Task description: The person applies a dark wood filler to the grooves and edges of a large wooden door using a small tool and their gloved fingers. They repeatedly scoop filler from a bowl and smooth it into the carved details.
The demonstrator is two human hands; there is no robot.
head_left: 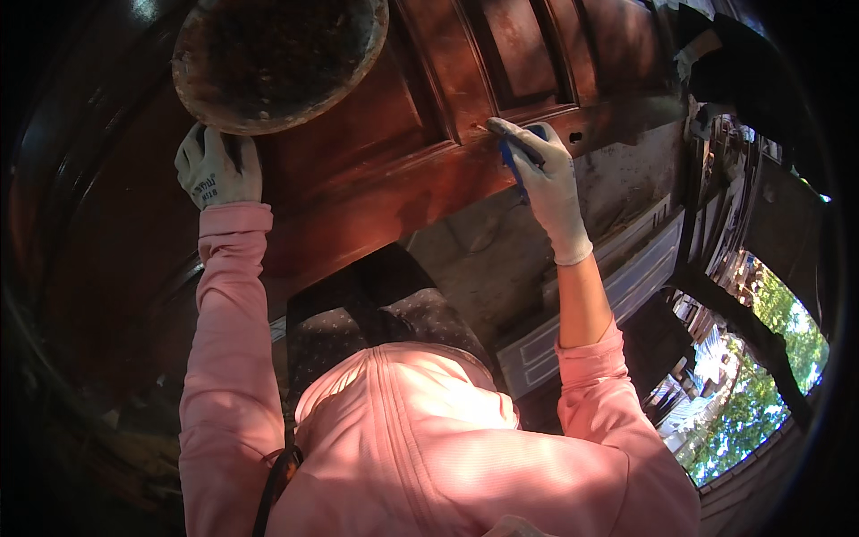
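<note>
A reddish-brown panelled door lies in front of me, glossy with varnish. My left hand, in a pale glove, is closed at the near rim of a round, stained dark pan; its fingertips are hidden by the pan. In a pale glove with a dark fingertip area, my right hand grips a slim tool with a blue part. Its thin tip reaches the door's frame beside a raised panel; the tool's exact kind is unclear. The hand rests close to the door's near edge.
At the upper right stands another person in dark clothing, a gloved hand by the door's far end. A pale panelled door lies lower, to the right. A dark slanting beam and stacked boards stand beyond it.
</note>
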